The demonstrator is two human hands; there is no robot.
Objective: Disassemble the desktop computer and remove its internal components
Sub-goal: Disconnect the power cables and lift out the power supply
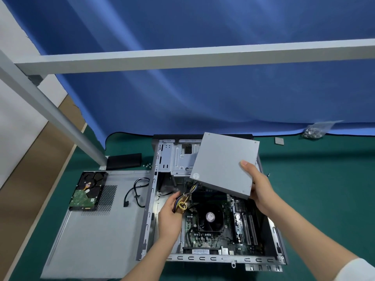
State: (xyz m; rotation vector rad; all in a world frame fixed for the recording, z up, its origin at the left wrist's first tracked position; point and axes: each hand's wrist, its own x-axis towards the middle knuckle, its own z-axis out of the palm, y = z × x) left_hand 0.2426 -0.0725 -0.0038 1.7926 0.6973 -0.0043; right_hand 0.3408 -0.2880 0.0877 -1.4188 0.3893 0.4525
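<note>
Side panel (97, 230) was off, flat on the green mat left of the case (150, 199); hard drive (87, 191) and a black cable (136, 191) lay on it. Right hand (261, 189) was clamped on the power supply (225, 165), held tilted above the open case. Left hand (170, 211) was closed around its wire bundle (182, 203). Motherboard (215, 230), CPU fan (210, 217) appeared still mounted. Judged roughly midway.

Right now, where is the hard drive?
In the head view, the hard drive lies on the removed side panel, left of the open case, with a black cable beside it.
</note>
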